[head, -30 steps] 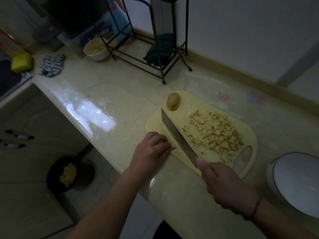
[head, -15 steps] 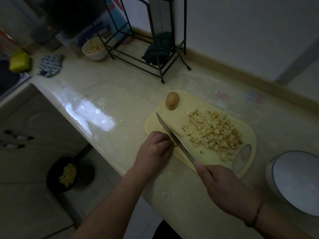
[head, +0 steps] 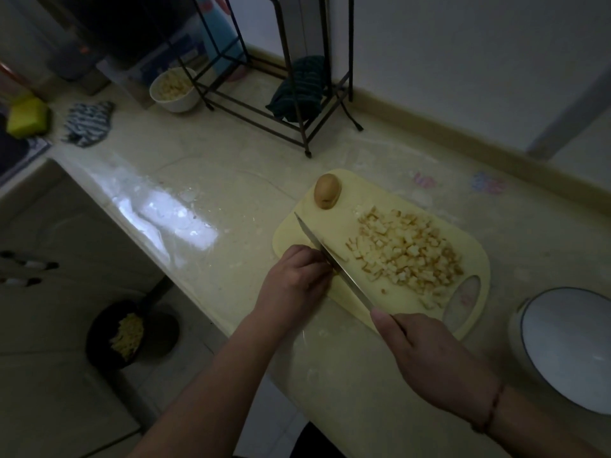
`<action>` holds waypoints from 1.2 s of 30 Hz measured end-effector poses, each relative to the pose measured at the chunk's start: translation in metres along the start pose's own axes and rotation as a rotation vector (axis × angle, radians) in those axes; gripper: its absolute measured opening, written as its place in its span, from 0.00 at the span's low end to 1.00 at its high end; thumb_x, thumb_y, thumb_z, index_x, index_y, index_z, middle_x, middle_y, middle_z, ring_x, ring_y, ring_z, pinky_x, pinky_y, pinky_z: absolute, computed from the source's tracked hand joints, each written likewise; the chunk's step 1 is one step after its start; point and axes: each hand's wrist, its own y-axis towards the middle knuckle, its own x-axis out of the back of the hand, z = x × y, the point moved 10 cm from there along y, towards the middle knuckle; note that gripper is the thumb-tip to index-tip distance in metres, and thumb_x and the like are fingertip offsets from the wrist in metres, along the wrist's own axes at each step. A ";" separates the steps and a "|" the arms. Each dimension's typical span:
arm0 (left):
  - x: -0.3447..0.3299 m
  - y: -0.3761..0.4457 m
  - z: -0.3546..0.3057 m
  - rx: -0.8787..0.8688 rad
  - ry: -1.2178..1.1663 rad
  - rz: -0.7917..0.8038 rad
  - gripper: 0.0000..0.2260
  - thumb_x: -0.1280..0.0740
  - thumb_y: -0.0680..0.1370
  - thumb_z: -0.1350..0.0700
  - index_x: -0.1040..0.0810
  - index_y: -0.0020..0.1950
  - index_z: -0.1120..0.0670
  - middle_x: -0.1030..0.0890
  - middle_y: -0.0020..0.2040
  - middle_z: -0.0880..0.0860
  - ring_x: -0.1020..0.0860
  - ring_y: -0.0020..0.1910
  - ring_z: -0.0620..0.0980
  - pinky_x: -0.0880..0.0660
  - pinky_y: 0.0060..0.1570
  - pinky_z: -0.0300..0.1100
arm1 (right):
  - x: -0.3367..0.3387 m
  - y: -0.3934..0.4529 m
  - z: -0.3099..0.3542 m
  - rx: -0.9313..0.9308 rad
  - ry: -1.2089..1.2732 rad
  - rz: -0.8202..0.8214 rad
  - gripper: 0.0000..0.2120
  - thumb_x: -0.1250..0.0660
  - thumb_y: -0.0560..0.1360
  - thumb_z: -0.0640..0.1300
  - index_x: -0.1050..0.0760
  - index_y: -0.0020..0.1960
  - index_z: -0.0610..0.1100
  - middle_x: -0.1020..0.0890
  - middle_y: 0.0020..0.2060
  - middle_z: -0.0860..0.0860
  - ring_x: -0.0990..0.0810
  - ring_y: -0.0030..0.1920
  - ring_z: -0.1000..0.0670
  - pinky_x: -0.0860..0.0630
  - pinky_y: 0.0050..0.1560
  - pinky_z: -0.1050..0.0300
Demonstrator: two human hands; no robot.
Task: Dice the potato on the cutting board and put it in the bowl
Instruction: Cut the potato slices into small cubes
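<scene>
On the cutting board (head: 297, 226), the right hand (head: 426, 355) grips the knife (head: 334, 262); left hand (head: 297, 279) fingers curl on a potato piece at 7 o'clock of the diced potato (head: 406, 249); bowl (head: 568, 348) at 4 o'clock

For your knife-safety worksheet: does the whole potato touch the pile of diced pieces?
Apart. The head view shows bare cutting board between the whole potato and the diced pieces.

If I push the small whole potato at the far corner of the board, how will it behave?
The potato is rounded and egg-shaped, so it would probably roll rather than slide. It lies near the cutting board edge, so it may roll off. It looks firm.
</scene>
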 end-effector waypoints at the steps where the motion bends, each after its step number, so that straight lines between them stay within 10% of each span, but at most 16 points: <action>1: 0.000 0.000 0.000 -0.005 -0.005 0.000 0.04 0.26 0.75 0.60 0.14 0.48 0.60 0.17 0.47 0.55 0.20 0.47 0.56 0.23 0.46 0.47 | 0.000 -0.001 -0.002 -0.009 -0.005 0.010 0.29 0.53 0.74 0.67 0.35 0.29 0.44 0.30 0.23 0.50 0.30 0.27 0.55 0.34 0.33 0.60; 24: 0.001 -0.002 0.003 -0.002 -0.027 -0.069 0.08 0.29 0.77 0.56 0.14 0.45 0.60 0.17 0.45 0.55 0.20 0.47 0.53 0.24 0.48 0.42 | -0.011 0.032 -0.022 -0.266 0.436 0.252 0.27 0.50 0.77 0.67 0.34 0.37 0.43 0.36 0.23 0.49 0.40 0.20 0.52 0.40 0.23 0.65; 33: 0.002 -0.006 -0.002 0.016 -0.023 -0.136 0.07 0.30 0.77 0.59 0.14 0.45 0.61 0.17 0.45 0.55 0.22 0.47 0.52 0.25 0.49 0.42 | -0.009 0.031 0.010 -0.034 0.087 -0.035 0.29 0.50 0.78 0.63 0.35 0.28 0.44 0.29 0.22 0.50 0.29 0.23 0.53 0.35 0.31 0.59; 36: 0.004 -0.005 -0.004 0.003 -0.022 -0.140 0.08 0.30 0.77 0.58 0.14 0.44 0.62 0.17 0.44 0.56 0.22 0.47 0.52 0.25 0.49 0.41 | -0.016 0.035 -0.006 -0.207 0.380 0.058 0.30 0.50 0.76 0.68 0.35 0.29 0.46 0.32 0.20 0.49 0.33 0.18 0.49 0.37 0.25 0.62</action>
